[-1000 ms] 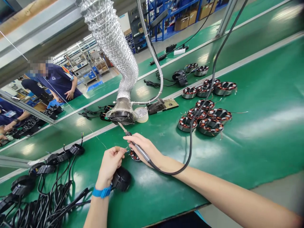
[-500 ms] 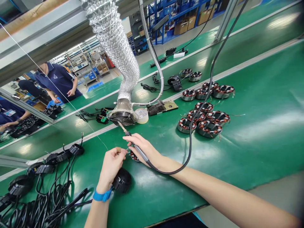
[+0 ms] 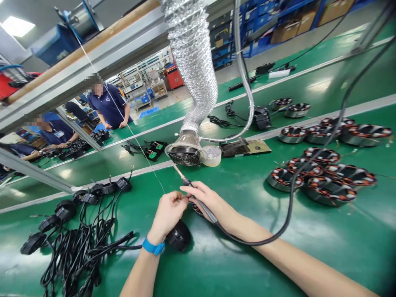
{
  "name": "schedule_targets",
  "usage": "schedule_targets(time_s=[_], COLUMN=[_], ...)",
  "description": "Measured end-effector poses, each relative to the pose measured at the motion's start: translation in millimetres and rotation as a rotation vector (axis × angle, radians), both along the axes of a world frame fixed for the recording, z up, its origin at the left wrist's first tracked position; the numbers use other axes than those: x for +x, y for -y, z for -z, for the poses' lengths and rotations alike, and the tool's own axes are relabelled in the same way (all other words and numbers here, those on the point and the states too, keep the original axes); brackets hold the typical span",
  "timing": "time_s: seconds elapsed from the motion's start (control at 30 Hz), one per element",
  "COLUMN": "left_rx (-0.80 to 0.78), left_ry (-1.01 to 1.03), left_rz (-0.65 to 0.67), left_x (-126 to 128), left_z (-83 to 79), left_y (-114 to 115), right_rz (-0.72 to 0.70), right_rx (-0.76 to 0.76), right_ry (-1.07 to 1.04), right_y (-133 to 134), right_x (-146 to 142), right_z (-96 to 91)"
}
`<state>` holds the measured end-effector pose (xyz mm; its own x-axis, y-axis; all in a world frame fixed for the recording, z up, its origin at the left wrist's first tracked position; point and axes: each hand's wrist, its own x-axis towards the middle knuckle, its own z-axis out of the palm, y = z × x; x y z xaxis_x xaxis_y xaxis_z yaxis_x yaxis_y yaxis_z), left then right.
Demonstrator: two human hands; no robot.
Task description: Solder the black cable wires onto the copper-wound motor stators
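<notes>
Bright blue left-wrist strap (image 3: 152, 246)

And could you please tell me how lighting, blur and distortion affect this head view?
Head view: ceiling light blown out, pale glare on the green worktop. Head view, right side: rightmost wound rings look stretched sideways, and the metal post above them is blurred. Head view, centre: the soldering iron reads clearly, but what the left hand pinches is too small to make out.
</notes>
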<state>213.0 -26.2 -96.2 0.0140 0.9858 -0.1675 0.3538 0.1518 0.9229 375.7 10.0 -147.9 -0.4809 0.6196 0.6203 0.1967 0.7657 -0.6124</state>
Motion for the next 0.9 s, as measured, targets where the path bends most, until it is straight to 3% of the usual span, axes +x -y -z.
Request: schedule_targets(time_s=[0.2,0.4,0.57,0.7,0.9], left_rx=[-0.01,-0.059,-0.146,-0.197,-0.199], left_ry=[-0.003,-0.056,0.01,0.041,0.085], left_rz=[0.053,0.127,0.261,0.29,0.328], left_x=[-3,-11,-17,-21,-25], left_z=[-2.2,-1.1,-9.5,-14.8,-5.1], left_y=[1,0,-8,-15,-17], right_rz=[-0.03,-0.016,0.017,0.023,0.057], right_rx=[0.053,0.088,0.029,-0.001,0.02], right_ry=[0.063,0.069,-0.054,-0.142,-0.11], right_y=[3,4,4,4,6], right_x=[5,3,2,1,1], right_z=[-9.7,-6.3,-6.8,-7.6,-7.0])
